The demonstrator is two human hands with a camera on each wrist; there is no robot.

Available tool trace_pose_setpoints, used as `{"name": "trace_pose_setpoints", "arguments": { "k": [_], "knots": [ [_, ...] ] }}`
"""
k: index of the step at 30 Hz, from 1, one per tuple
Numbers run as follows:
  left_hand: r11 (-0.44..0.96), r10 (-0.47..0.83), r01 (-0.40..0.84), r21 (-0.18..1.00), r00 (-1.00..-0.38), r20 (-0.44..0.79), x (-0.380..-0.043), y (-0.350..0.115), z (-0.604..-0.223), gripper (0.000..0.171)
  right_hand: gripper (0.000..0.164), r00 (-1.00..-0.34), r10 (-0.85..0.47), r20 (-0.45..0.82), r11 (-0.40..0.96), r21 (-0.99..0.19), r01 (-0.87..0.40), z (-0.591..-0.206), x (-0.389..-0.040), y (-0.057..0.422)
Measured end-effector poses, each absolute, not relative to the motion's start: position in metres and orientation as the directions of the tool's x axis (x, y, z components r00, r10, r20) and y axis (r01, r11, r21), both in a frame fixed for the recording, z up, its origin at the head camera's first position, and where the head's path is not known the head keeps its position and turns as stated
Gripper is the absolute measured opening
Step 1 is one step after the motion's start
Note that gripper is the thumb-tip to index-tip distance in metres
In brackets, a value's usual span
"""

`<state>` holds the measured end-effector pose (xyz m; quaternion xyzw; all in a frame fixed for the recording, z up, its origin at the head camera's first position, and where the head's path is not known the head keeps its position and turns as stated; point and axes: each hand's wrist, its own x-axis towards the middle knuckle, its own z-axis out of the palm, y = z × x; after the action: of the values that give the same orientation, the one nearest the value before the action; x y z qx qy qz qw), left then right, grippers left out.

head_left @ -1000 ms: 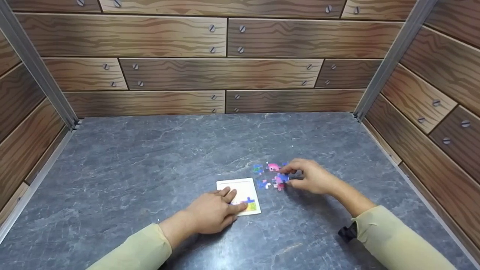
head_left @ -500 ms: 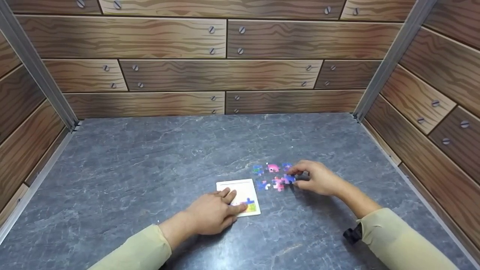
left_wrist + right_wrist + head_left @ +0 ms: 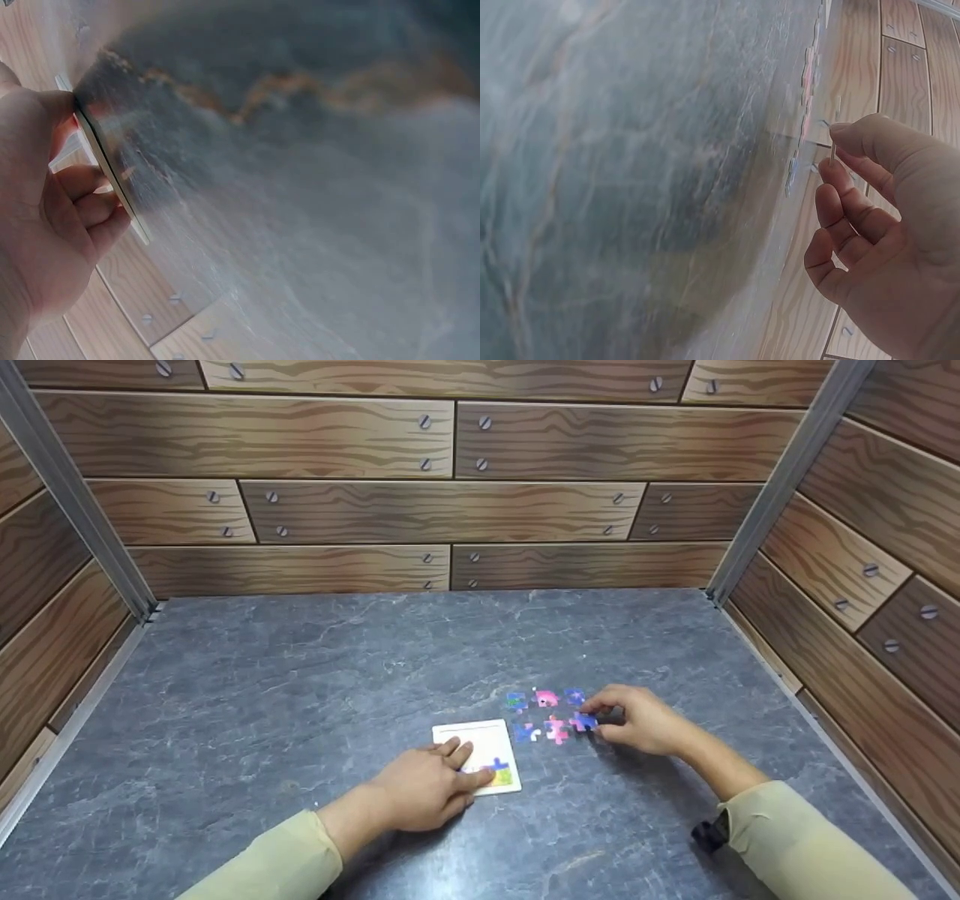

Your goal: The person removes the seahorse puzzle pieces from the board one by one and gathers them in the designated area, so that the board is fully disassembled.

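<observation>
In the head view my left hand (image 3: pixel 424 787) rests on a white square puzzle tray (image 3: pixel 480 735), its index finger on the coloured pieces in the lower right corner. A yellow-green and blue corner piece (image 3: pixel 502 775) shows beside that fingertip; my hand hides the tray's lower left. My right hand (image 3: pixel 637 720) pinches a blue and pink jigsaw piece (image 3: pixel 583 721) between thumb and index finger. Edge-on in the right wrist view, that thin jigsaw piece (image 3: pixel 833 154) sits between the fingertips. The left wrist view shows my fingers (image 3: pixel 94 206) against the tray edge (image 3: pixel 112 176).
Just right of the tray lie several loose jigsaw pieces: a green-blue one (image 3: pixel 517 701), a pink one with an eye (image 3: pixel 546 698), a blue one (image 3: pixel 574 696), a blue-white one (image 3: pixel 526 732) and a pink one (image 3: pixel 556 729). Wood-patterned walls (image 3: pixel 450 510) enclose the grey marbled tabletop (image 3: pixel 337 660).
My right hand has shifted slightly right with the blue and pink piece, drawing it away from the pink piece. The blue piece behind is now less covered. My left hand has stayed put.
</observation>
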<state>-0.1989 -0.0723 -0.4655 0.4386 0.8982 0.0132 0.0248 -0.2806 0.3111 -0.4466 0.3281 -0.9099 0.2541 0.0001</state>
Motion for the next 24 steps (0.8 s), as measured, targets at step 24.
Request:
{"name": "trace_pose_setpoints", "arguments": {
  "k": [24],
  "knots": [
    [0.615,0.789,0.788,0.046,-0.613,-0.045,-0.1994,-0.072,-0.4657,0.049,0.031,-0.812,-0.57,0.129,0.693,-0.455,-0.559,-0.4525,-0.2797,0.3136]
  ]
}}
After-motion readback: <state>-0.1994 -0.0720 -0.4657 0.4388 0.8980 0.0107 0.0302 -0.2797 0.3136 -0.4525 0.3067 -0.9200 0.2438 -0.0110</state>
